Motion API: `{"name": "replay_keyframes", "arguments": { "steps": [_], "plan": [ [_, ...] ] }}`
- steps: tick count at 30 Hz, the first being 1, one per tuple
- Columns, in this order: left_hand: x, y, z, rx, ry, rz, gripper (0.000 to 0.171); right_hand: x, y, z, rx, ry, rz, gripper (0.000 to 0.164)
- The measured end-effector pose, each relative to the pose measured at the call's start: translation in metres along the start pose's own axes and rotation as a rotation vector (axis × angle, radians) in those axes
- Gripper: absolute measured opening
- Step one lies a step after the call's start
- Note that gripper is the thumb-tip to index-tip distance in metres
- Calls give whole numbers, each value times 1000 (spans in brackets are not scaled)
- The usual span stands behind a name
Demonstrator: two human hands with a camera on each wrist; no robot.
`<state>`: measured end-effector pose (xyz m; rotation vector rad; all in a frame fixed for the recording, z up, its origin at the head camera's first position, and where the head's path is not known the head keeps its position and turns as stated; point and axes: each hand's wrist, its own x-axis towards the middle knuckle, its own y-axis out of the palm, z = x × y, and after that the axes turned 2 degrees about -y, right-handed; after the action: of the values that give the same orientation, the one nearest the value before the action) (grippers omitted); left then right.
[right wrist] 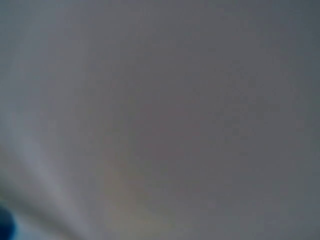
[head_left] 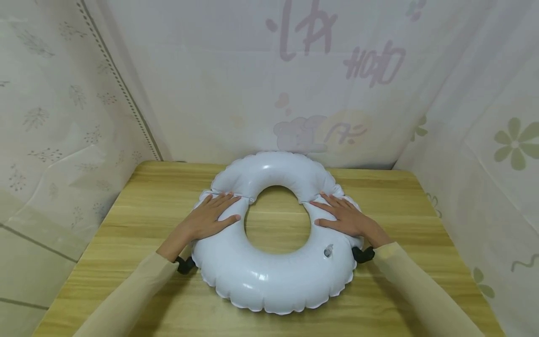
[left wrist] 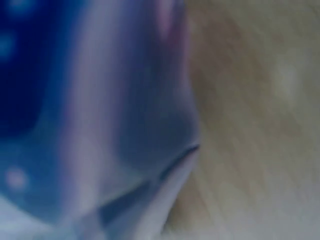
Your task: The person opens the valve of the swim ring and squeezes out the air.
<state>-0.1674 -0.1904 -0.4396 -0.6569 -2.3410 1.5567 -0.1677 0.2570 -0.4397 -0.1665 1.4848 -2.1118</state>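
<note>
A white inflatable swim ring (head_left: 269, 276) lies flat on the wooden table, with a crease across each side. My left hand (head_left: 214, 215) rests on its left side with the fingers spread, near the left crease. On the opposite side my right hand (head_left: 342, 216) lies the same way, fingers extended beside the right crease. A small clear valve (head_left: 328, 251) sticks up from the ring's front right. In the left wrist view, blurred, a surface with dark blue print (left wrist: 30, 75) borders the wood. The right wrist view shows only a blurred pale surface (right wrist: 175, 125).
The wood-grain table (head_left: 126, 220) extends around the ring and shows through its hole. Pale printed curtains (head_left: 210, 84) stand behind the table and at both sides. Black wrist-camera mounts (head_left: 363, 254) sit by both wrists, close to the ring's outer edge.
</note>
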Motion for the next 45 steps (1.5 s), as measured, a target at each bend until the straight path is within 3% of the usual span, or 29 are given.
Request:
{"name": "replay_keyframes", "arguments": {
  "steps": [5,11,15,19,22,25,30,33,36,40,45],
  "plan": [
    [-3,5,3,-6,-5,-12,73,1,2,-7,10,-45,-34,72],
    [-1,4,10,1,24,-76,73,-1,-5,-13,41,-98,-80,78],
    [-2,2,10,-59,45,-103,75,-8,-8,-14,43,-103,-127,79],
    [-5,-1,10,-137,21,-143,76,-14,-13,-14,11,-110,-238,73],
    [-8,-5,8,-179,18,-179,74,-23,-19,-12,54,-117,-295,68],
    [-14,-10,2,-179,71,-213,71,-36,-27,-7,123,-116,-256,69],
    [-29,-12,-15,-126,213,-249,76,-62,-32,7,202,-168,-160,87],
    [-38,-9,-27,-80,271,-246,84,-71,-28,15,173,-246,-134,101],
    [-44,-2,-35,-48,287,-220,92,-76,-18,23,100,-286,-112,115],
    [-47,9,-42,-18,273,-156,100,-74,-2,31,5,-290,-92,128],
    [-47,23,-48,29,240,-62,106,-68,14,37,-26,-259,-85,131]
  ]
}}
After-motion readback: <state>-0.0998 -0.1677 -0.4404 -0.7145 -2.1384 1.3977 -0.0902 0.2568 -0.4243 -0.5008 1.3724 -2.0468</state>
